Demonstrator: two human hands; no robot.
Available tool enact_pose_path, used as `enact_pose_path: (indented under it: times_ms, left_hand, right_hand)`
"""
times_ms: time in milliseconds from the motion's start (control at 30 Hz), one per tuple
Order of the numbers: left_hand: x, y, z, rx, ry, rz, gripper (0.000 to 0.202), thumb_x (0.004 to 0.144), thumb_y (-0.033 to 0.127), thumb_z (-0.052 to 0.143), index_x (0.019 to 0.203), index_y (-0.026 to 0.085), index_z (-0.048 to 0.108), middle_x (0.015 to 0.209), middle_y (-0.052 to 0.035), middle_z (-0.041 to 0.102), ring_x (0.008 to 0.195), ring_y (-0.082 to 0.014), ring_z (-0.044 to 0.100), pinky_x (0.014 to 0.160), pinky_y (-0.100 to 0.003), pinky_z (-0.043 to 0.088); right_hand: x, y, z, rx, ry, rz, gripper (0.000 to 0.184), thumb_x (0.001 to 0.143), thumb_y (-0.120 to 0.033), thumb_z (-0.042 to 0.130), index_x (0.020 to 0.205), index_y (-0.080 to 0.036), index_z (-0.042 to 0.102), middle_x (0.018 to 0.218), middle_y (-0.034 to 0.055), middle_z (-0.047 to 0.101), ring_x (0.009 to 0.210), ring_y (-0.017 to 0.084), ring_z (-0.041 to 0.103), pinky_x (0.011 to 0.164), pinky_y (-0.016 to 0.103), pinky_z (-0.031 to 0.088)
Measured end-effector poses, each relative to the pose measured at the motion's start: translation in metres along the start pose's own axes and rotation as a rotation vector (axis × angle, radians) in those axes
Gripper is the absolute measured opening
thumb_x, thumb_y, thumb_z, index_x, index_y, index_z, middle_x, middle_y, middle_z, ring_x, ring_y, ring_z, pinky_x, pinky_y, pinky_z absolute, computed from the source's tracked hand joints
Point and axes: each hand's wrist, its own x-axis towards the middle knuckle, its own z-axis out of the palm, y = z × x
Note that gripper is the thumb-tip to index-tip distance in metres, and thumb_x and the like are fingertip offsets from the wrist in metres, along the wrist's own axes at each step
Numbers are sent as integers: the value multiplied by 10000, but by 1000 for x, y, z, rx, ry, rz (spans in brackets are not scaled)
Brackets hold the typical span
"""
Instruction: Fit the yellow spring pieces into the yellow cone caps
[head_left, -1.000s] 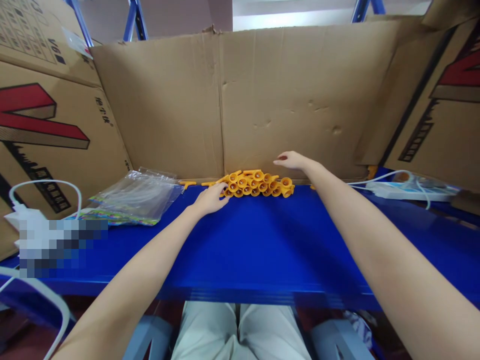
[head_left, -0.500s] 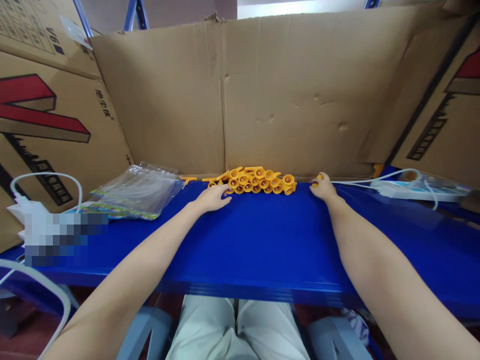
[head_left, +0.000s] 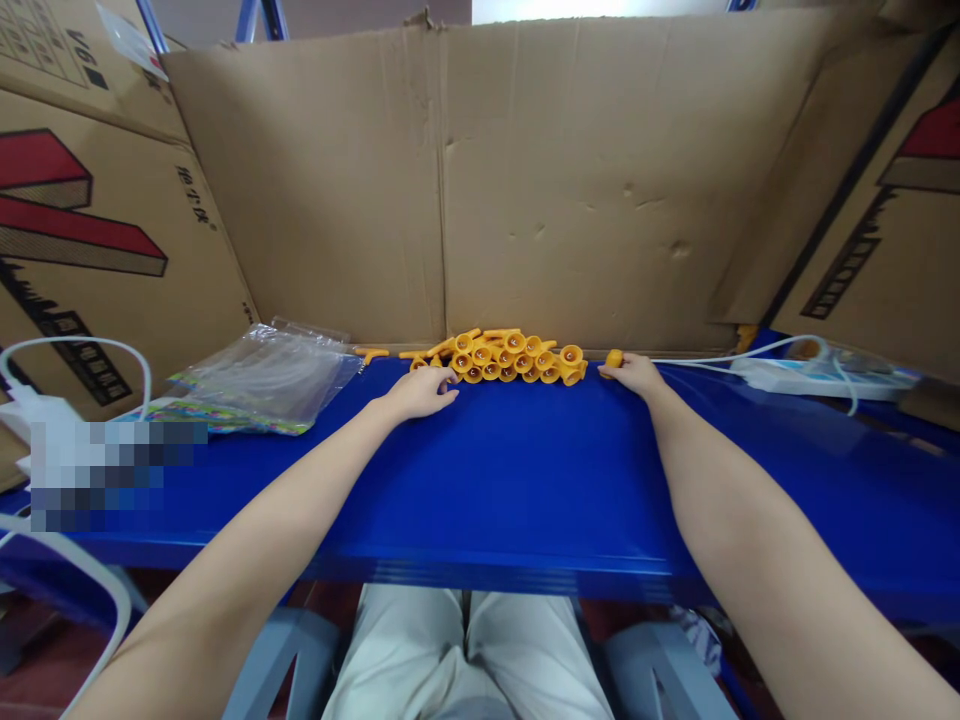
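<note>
Against the cardboard at the back of the blue table lies a stacked pile of orange-yellow cup-ended pieces with stems (head_left: 514, 343), most with their round openings facing me. My left hand (head_left: 421, 393) rests at the pile's left end, thumb apart from the fingers, and it partly covers the pieces there. To the right of the pile, my right hand (head_left: 637, 374) is closed on one orange-yellow cup-ended piece (head_left: 614, 359), held by the fingertips. A single orange stemmed piece (head_left: 371, 354) lies apart on the left.
Clear plastic bags (head_left: 277, 375) lie on the left of the blue table (head_left: 510, 480). A white power strip (head_left: 817, 378) with cables is at the right. A white plugged device (head_left: 64, 430) stands far left. Cardboard walls (head_left: 570, 180) enclose the back and sides.
My right hand has shifted left towards the pile, and the piece in its fingers shows more fully. My left hand stays at the pile's left end. The view has shifted slightly.
</note>
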Motion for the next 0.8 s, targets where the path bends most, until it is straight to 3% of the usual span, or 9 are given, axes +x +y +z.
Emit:
enact_pose_path:
  times_ms: [100, 267, 367, 433, 600, 800]
  left_hand:
    - [0, 0, 0, 13, -22, -7, 314, 818, 344, 485, 1024, 171, 649, 903, -60, 700, 788, -184, 630, 686, -289, 461]
    - [0, 2, -5, 69, -83, -25, 286, 825, 356, 458, 852, 170, 674, 879, -71, 708, 809, -198, 640, 699, -290, 467]
    - [-3, 1, -14, 192, -155, -165, 258, 788, 332, 480, 812, 176, 684, 873, -91, 711, 814, -223, 653, 690, -297, 480]
    - [-6, -4, -21, 282, -209, -313, 268, 750, 312, 510, 879, 172, 699, 956, -122, 712, 882, -254, 661, 719, -308, 494]
    - [-14, -36, -36, 347, -333, -622, 454, 731, 293, 527, 1138, 139, 655, 1196, -181, 651, 1065, -311, 621, 816, -337, 510]
    - [-23, -84, -35, 261, -258, -821, 544, 674, 220, 566, 1199, 90, 612, 1219, -212, 628, 1077, -332, 616, 859, -365, 499]
  right_hand:
    - [-7, -9, -6, -22, -60, 100, 311, 628, -443, 743, 682, -149, 659, 622, 8, 611, 616, 153, 567, 570, 247, 442]
    - [-16, -20, -10, -56, -95, 120, 311, 602, -444, 757, 581, -164, 624, 542, -22, 534, 566, 130, 505, 516, 238, 387]
    - [-19, -21, -9, -42, -75, 103, 292, 616, -423, 750, 597, -161, 622, 528, -36, 511, 538, 108, 461, 493, 233, 357]
    - [-20, -20, -8, -37, -76, 101, 297, 619, -429, 747, 621, -157, 628, 528, -39, 509, 533, 104, 453, 486, 232, 352]
    - [-22, -13, -5, 12, -105, 93, 294, 645, -407, 745, 733, -135, 676, 641, 6, 629, 616, 142, 562, 570, 241, 435]
    - [-24, -2, -3, 1, -75, 14, 318, 696, -375, 725, 889, -123, 703, 928, 103, 724, 886, 241, 665, 801, 315, 498]
